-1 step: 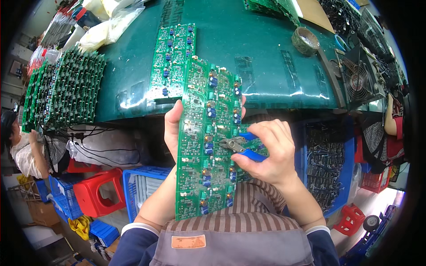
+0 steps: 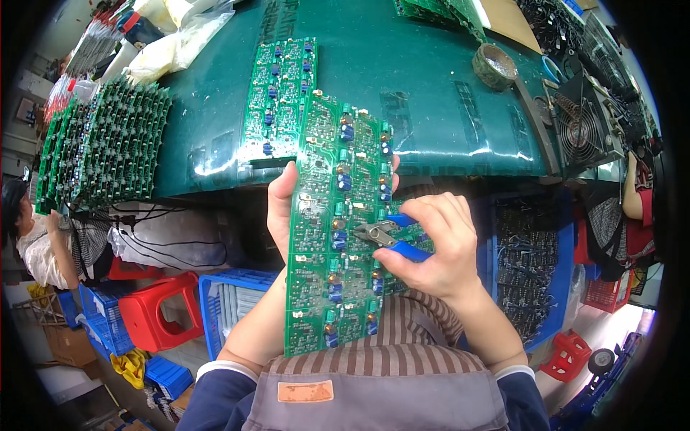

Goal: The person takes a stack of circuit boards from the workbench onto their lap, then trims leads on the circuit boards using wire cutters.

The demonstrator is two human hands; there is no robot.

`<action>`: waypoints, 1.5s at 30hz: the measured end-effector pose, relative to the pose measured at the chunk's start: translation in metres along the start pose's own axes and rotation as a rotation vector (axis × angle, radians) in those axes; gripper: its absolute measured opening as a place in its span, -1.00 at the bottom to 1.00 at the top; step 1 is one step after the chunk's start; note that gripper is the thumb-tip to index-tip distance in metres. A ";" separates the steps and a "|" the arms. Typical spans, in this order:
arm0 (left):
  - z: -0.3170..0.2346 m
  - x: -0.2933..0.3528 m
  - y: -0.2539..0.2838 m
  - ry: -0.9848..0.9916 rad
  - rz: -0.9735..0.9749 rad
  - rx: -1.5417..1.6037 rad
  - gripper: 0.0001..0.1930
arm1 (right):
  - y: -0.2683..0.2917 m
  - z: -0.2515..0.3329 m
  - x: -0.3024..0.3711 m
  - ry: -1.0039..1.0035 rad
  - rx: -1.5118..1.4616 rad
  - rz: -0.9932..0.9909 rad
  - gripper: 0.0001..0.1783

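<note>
Head view. The circuit-board panel (image 2: 313, 237) is green, long and rectangular, with repeated units bearing blue, orange and dark-green parts. It stands tilted above the person's lap, in front of the bench (image 2: 359, 65). The left hand (image 2: 280, 208) grasps it from behind, thumb at the left edge, fingertips at the right. The right hand (image 2: 449, 248) grips blue-handled pliers (image 2: 377, 233), handles spread; their tips lie over the panel beside a blue part. Whether they touch it, I cannot tell.

Containers: the blue crate on the right (image 2: 566, 280) holds many dark boards with pale-blue bits. The blue crate on the left (image 2: 208, 316) holds grey flat pieces. A round tin (image 2: 484, 73) sits on the bench, its contents unclear.

Surroundings: a second panel (image 2: 280, 100) lies on the bench, its lower right side overlapped in sight by the held one. A dense stack of panels (image 2: 108, 144) stands at left, a fan (image 2: 578, 133) at right. A red stool (image 2: 158, 312) stands beside the left crate.
</note>
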State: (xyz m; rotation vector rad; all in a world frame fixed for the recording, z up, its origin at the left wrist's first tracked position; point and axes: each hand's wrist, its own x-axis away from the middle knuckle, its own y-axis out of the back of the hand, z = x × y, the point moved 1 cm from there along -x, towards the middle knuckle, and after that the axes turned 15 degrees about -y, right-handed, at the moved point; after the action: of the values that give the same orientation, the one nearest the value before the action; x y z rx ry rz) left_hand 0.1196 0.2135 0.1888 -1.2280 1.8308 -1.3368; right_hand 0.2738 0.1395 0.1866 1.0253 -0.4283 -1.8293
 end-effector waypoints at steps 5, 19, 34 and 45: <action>0.003 -0.002 0.003 0.018 0.015 0.001 -0.23 | -0.002 -0.004 0.010 -0.078 -0.076 0.045 -0.42; 0.003 -0.005 0.002 0.006 0.007 0.012 -0.23 | 0.001 -0.002 0.004 -0.051 -0.050 0.063 -0.42; -0.008 -0.012 0.001 -0.032 -0.050 0.047 -0.24 | 0.005 0.004 0.014 -0.065 -0.083 0.114 -0.41; -0.011 -0.015 0.006 -0.052 0.009 0.052 -0.26 | 0.002 0.005 0.020 -0.084 -0.123 0.193 -0.43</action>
State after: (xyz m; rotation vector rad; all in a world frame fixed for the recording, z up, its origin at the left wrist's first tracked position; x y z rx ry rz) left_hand 0.1151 0.2321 0.1860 -1.2154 1.7529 -1.3271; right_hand 0.2668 0.1208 0.1818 0.7973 -0.4441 -1.7075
